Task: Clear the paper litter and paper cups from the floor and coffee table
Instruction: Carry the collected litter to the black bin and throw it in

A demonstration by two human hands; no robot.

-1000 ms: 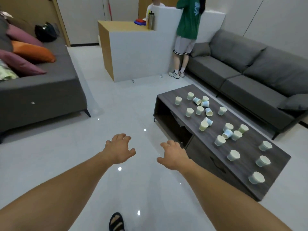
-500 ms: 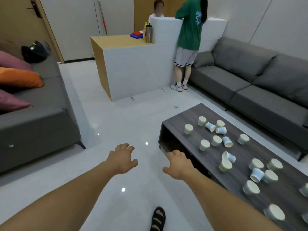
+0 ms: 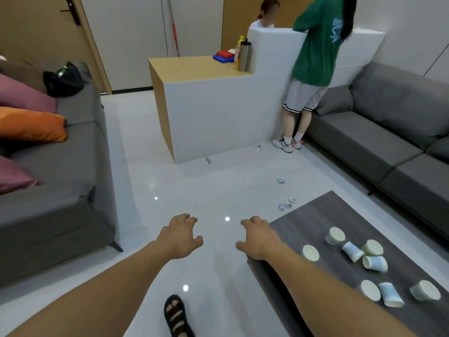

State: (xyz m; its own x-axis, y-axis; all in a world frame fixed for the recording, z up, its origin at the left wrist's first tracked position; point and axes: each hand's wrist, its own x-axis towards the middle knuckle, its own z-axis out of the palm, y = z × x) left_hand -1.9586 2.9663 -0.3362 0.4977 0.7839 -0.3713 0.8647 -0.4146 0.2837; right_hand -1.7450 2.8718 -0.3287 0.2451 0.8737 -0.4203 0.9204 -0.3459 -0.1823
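Looking down past my outstretched arms, I see my left hand (image 3: 181, 235) hovering palm down over the bare floor (image 3: 170, 190). Its fingers are loosely curled and spread, and they hold nothing. I judge it is held out to be ready for a pickup, with no target chosen yet. My sandalled foot (image 3: 176, 317) stands below it.

Further out, the paper litter lies scattered as if dropped. One crumpled scrap (image 3: 208, 160) sits at the foot of the counter (image 3: 218, 113), and a second scrap (image 3: 258, 148) lies further right along its base. A third scrap (image 3: 280, 180) lies alone on open floor. A small cluster (image 3: 285, 206) lies just off the short end of the coffee table (image 3: 315, 215). All are too small for me to tell any long axis.

My right hand (image 3: 261, 239) hangs over the table corner where that short end meets the floor-side long edge. Its fingers are also loosely curled and apart, and it too is empty.

The paper cups sit back from the short end, mid-surface. The leftmost cup (image 3: 310, 252) stands mouth up, as does the cup behind it (image 3: 335, 235). A blue-sided cup (image 3: 352, 251) lies tipped, its long axis slanting across the tabletop. Another tipped cup (image 3: 375, 263) lies crosswise, its mouth toward the floor-side edge. A nearer one (image 3: 391, 295) lies roughly lengthwise along the table. I expect the tipped ones to roll if nudged, so the upright leftmost cup looks like the easiest first grab.
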